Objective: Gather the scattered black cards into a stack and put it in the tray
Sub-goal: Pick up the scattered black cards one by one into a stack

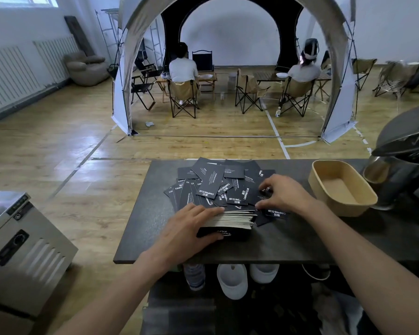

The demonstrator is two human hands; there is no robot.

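My left hand [191, 226] grips the stack [230, 220], which stands on edge near me on the counter [155, 213] with its long axis running left to right. My right hand [282, 193] curls over the loose cards [213, 182] just beyond the stack, seemingly pinching one. The tray [321, 197] lies to the right, nearer my right hand. White print on the cards reads "CAMPING CLUB".

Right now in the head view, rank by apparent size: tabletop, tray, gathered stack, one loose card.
1. Tabletop, largest.
2. Tray next.
3. Gathered stack third, though it sits nearer the camera.
4. Loose card beside the right hand, smallest.
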